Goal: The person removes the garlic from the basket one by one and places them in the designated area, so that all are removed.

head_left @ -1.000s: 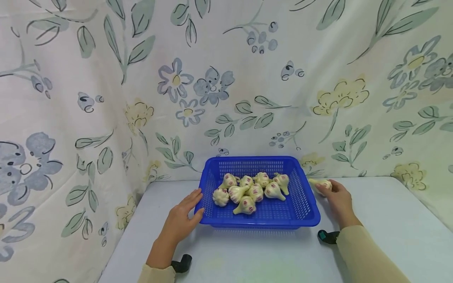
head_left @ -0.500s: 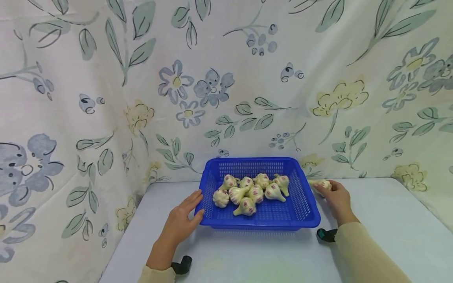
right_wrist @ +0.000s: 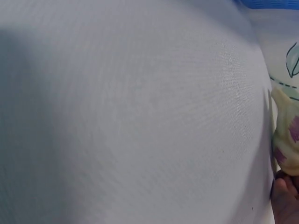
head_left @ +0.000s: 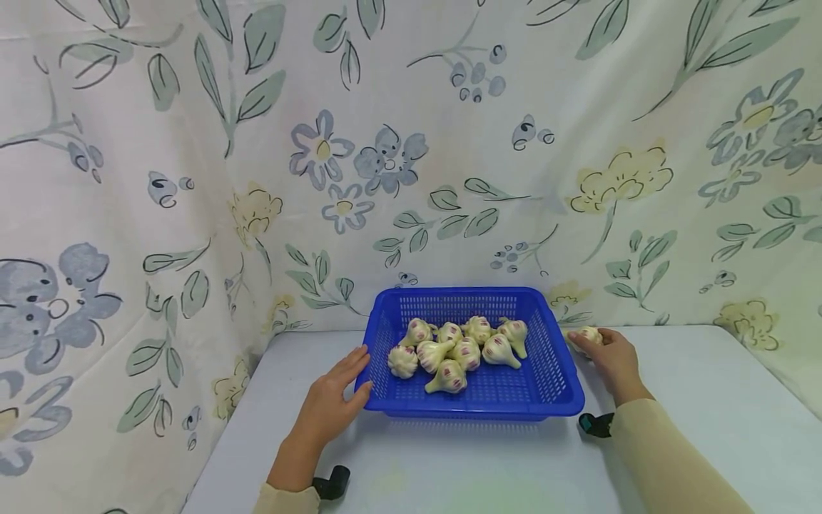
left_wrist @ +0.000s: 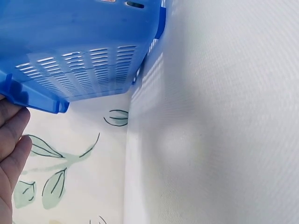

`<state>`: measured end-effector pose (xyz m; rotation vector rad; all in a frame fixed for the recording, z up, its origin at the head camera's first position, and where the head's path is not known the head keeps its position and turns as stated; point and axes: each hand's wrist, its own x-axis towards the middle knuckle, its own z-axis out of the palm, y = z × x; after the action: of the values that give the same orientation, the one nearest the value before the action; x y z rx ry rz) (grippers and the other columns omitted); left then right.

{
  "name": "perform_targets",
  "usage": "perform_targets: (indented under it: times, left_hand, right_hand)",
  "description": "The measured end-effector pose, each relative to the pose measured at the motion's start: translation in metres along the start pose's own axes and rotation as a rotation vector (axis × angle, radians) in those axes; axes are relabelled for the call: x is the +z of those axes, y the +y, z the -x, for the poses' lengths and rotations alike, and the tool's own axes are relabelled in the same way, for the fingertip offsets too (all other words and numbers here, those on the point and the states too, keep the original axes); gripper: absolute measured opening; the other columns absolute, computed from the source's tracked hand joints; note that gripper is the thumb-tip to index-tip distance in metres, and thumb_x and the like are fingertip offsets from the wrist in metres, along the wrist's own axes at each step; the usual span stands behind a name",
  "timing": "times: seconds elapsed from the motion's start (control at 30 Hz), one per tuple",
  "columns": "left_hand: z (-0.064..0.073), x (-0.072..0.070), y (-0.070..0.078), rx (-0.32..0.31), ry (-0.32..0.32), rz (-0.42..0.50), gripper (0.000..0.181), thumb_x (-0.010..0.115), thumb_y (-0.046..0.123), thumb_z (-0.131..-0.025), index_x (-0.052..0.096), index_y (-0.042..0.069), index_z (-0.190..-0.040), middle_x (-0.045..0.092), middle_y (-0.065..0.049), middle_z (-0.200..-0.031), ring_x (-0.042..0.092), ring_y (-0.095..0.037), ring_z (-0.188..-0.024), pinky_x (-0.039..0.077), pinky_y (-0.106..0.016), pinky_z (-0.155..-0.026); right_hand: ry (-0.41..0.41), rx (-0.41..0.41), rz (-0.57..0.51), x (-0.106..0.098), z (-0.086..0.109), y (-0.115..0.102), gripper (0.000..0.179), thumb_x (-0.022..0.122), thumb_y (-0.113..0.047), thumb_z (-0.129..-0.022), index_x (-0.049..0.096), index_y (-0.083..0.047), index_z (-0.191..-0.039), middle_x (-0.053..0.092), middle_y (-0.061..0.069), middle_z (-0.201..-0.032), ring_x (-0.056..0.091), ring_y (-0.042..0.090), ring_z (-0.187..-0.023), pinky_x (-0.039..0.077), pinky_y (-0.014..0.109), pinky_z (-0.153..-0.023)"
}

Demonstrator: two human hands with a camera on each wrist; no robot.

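A blue plastic basket (head_left: 472,407) with slotted walls stands on the table, with several garlic bulbs (head_left: 449,377) heaped in its left and middle part. My left hand (head_left: 332,394) lies against the basket's left side, its extended fingers touching the rim; the left wrist view shows the fingertips (left_wrist: 18,119) at that rim from below. Just outside the basket's right wall, my right hand (head_left: 611,360) holds one more garlic bulb (head_left: 589,334) between thumb and fingers. That bulb, pale with purple patches, shows at the edge of the right wrist view, its stem pointing up.
The white table (head_left: 449,471) reaches towards me and out to both sides of the basket. A floral curtain (head_left: 411,235) hangs close behind the basket and along the left side. Dark wrist-worn devices (head_left: 334,482) sit at both wrists.
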<state>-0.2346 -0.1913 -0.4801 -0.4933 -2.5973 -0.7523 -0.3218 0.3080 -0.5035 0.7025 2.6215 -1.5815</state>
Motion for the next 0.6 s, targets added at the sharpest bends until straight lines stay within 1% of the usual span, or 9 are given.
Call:
perform_targets:
  times: [0.17, 0.3, 0.47, 0.6]
  left_hand:
    - [0.0003, -0.0013, 0.0019, 0.002, -0.004, 0.002, 0.050, 0.068, 0.027, -0.092, 0.058, 0.011, -0.138, 0.049, 0.003, -0.149, 0.049, -0.022, -0.136, 0.046, -0.047, -0.105]
    - [0.0005, -0.0012, 0.0022, 0.006, -0.007, 0.005, 0.050, 0.068, 0.027, -0.092, 0.058, 0.011, -0.138, 0.049, 0.003, -0.149, 0.049, -0.022, -0.136, 0.046, -0.047, -0.105]
    - [-0.0003, -0.0011, 0.0018, 0.011, -0.003, 0.010, 0.050, 0.068, 0.027, -0.092, 0.059, 0.011, -0.138, 0.050, 0.003, -0.149, 0.050, -0.022, -0.136, 0.046, -0.046, -0.105]
    - [-0.0006, -0.0004, -0.0001, 0.017, 0.003, 0.007, 0.050, 0.068, 0.027, -0.091, 0.059, 0.012, -0.138, 0.050, 0.003, -0.149, 0.050, -0.022, -0.135, 0.046, -0.046, -0.105]
  right_hand:
    - [0.002, -0.013, 0.024, 0.0011, -0.0019, 0.0020, 0.108, 0.063, -0.065, -0.085, 0.019, 0.006, -0.153, 0.030, 0.034, -0.151, 0.037, 0.046, -0.134, 0.035, 0.059, -0.112]
    - [0.002, -0.027, 0.023, 0.0013, -0.0030, 0.0041, 0.107, 0.064, -0.063, -0.085, 0.020, 0.007, -0.153, 0.032, 0.034, -0.151, 0.038, 0.045, -0.133, 0.036, 0.058, -0.111]
    - [-0.049, -0.055, 0.012, -0.0013, -0.0039, 0.0066, 0.098, 0.066, -0.049, -0.090, 0.016, 0.006, -0.154, 0.028, 0.034, -0.153, 0.035, 0.047, -0.136, 0.034, 0.059, -0.112]
    - [-0.096, -0.094, 0.031, -0.0044, -0.0045, 0.0085, 0.095, 0.067, -0.038, -0.091, 0.012, 0.005, -0.155, 0.025, 0.035, -0.154, 0.035, 0.048, -0.135, 0.035, 0.059, -0.111]
